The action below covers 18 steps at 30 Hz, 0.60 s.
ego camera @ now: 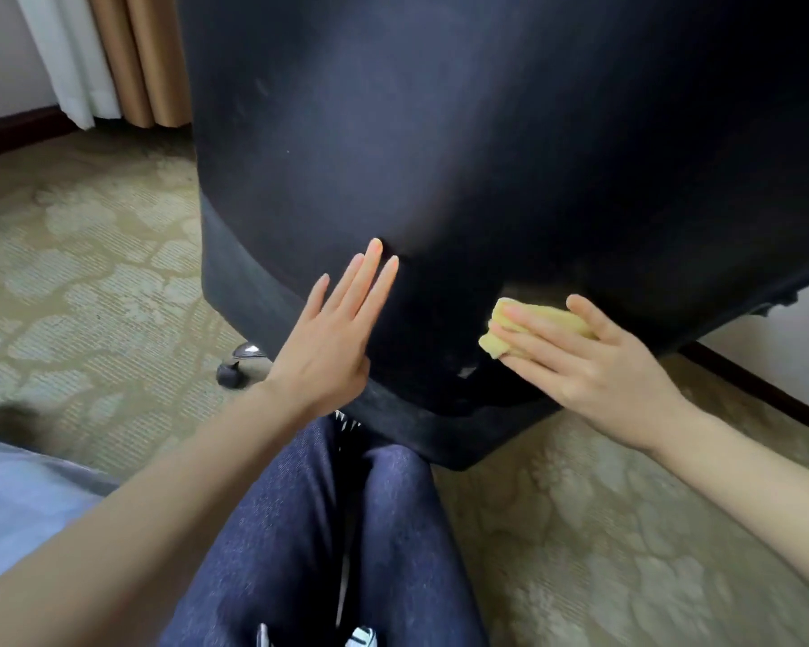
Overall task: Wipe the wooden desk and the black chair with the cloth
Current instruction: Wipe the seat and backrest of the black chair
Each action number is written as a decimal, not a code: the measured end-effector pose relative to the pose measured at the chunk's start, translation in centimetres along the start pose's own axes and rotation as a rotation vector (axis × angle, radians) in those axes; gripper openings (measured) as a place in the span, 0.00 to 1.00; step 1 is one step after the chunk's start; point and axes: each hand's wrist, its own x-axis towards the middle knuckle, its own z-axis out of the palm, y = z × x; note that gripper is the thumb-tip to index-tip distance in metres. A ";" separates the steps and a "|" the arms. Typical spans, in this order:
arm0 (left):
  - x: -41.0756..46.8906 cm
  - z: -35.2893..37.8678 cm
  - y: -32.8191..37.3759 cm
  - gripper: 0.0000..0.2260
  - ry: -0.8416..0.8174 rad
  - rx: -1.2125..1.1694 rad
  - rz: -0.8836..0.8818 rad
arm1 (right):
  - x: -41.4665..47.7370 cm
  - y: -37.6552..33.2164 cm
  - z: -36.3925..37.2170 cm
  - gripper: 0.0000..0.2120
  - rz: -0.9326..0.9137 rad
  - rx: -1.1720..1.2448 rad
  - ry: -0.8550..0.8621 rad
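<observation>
Pressing cloth (491,344) against chair (440,133)

Right hand (594,361) lays straight fingers flat over the cloth, hiding most of it, low on the black chair back near its bottom edge. Left hand (332,338), fingers straight and holding nothing, rests flat on the chair. The chair's top is cut off.

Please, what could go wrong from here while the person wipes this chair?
1. The black chair has a caster under it, and the left hand pushes flat on its back, so it may roll away over the carpet.
2. The right hand only presses the yellow cloth with straight fingers, so the cloth may slip out and fall.
</observation>
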 end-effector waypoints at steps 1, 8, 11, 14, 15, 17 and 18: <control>0.1 0.2 0.2 0.50 -0.013 -0.018 -0.010 | 0.5 0.3 -0.1 0.18 0.025 -0.011 0.043; 0.8 1.2 0.1 0.49 -0.033 0.062 -0.052 | 3.2 -1.1 2.2 0.13 0.152 -0.095 0.234; 0.9 1.4 0.6 0.48 -0.033 0.066 -0.074 | 3.5 -2.9 4.0 0.17 0.196 -0.061 0.262; 1.1 1.6 0.8 0.46 -0.032 0.086 -0.088 | 3.2 -5.1 5.8 0.17 0.177 -0.011 0.193; 1.2 1.6 0.7 0.46 -0.033 0.095 -0.089 | 3.0 -5.9 6.3 0.17 0.167 0.019 0.163; 1.1 1.6 0.6 0.47 -0.028 0.106 -0.088 | 2.1 -7.3 7.2 0.17 0.124 0.072 0.090; 1.1 1.6 0.5 0.47 -0.025 0.108 -0.086 | 1.4 -8.0 7.5 0.17 0.090 0.090 0.046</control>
